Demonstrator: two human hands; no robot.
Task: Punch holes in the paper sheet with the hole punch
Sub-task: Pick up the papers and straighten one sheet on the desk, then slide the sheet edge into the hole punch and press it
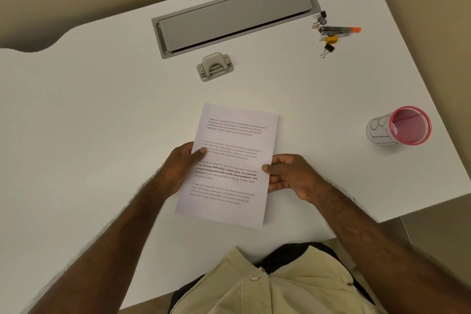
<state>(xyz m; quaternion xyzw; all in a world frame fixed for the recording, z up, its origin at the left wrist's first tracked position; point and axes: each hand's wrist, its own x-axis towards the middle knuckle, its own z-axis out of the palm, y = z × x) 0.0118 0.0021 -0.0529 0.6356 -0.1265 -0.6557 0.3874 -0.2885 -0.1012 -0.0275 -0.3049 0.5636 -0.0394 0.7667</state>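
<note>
Progress: early by my reading; nothing about the sheet suggests punching has begun, and no holes show along any visible edge.
Paper sheet [229, 163]: a printed page with four blocks of text, held in front of the person over the white desk [102, 109]; whether its near edge rests on the desk or is lifted I cannot tell.
Left hand [179, 166]: grips the sheet's left edge, thumb on top of the page over the text, fingers hidden underneath.
Right hand [290, 176]: pinches the right edge, thumb on the printed face, fingers curled beside and under the page.
Hole punch [215, 66]: a grey two-hole punch standing untouched farther back on the desk, well apart from the sheet and just in front of the grey cable tray lid [233, 14]. Its lever looks up; its slot holds nothing.
Remaining: bring an edge of the sheet into the punch's slot, square it up, press the lever, then draw the page out.
Other items: a stapler [334, 30] and binder clips [327, 50] at the far right, and a pink mesh pen cup [400, 126] lying on its side near the right edge.
</note>
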